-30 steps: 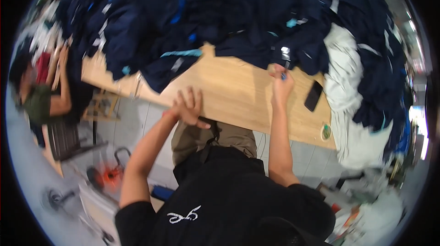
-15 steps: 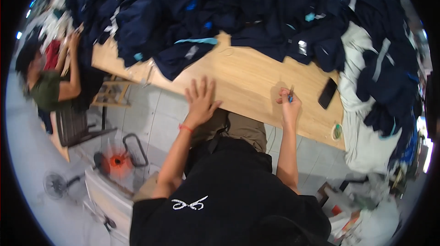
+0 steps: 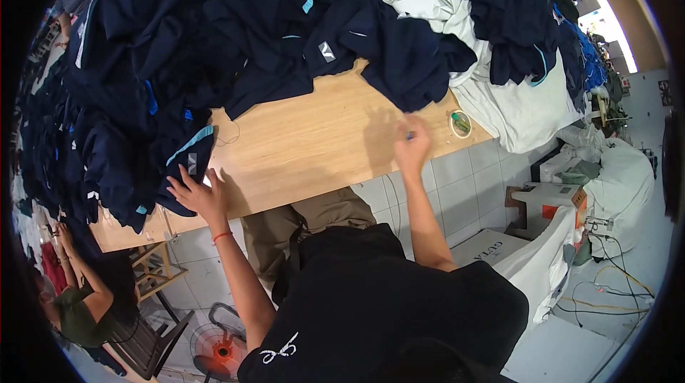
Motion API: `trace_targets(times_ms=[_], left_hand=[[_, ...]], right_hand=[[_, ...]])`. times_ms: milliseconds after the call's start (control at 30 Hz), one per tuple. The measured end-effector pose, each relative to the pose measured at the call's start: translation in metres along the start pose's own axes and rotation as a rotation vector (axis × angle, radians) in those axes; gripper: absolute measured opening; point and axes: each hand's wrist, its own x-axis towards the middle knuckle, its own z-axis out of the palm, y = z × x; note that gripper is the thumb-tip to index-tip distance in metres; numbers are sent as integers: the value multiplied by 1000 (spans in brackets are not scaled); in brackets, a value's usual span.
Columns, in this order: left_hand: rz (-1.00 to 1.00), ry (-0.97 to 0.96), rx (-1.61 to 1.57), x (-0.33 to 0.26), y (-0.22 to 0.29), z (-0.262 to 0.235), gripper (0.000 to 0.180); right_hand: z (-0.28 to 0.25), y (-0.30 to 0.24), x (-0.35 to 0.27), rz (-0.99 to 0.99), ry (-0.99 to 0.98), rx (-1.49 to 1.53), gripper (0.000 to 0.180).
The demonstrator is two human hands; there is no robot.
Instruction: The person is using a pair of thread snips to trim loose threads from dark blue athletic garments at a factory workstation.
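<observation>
My left hand (image 3: 198, 196) lies with spread fingers at the near left of the wooden table (image 3: 307, 142), its fingertips on the edge of a navy garment with light blue trim (image 3: 187, 162). My right hand (image 3: 412, 149) hangs closed over the table's right front edge, pinching a small blue object (image 3: 409, 137) that is too small to make out. A big heap of navy garments (image 3: 214, 33) covers the back and left of the table.
A small round tape roll (image 3: 460, 123) lies on the table by my right hand. White fabric (image 3: 514, 101) drapes off the right end. Another person (image 3: 78, 304) sits low left by a chair. A red floor fan (image 3: 221, 347) and stool (image 3: 153, 258) stand below the table.
The view has swung left. My left hand has slid out to the navy garment at the table's left edge. My right hand has stayed near the front edge, still closed on the blue object.
</observation>
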Motion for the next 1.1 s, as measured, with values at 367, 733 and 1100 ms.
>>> trace_targets(times_ms=[367,733,1100], left_hand=[[8,2,337,-9,9,17,65],[-25,-48,375,-10,5,17,64],[-38,-34,340,-6,16,18,63]], right_hand=[[-11,58,200,-13,270,-219,104],[-103,-40,244,-264,-428,-317,23],[-219,-210,230,-425,-504,463,15]])
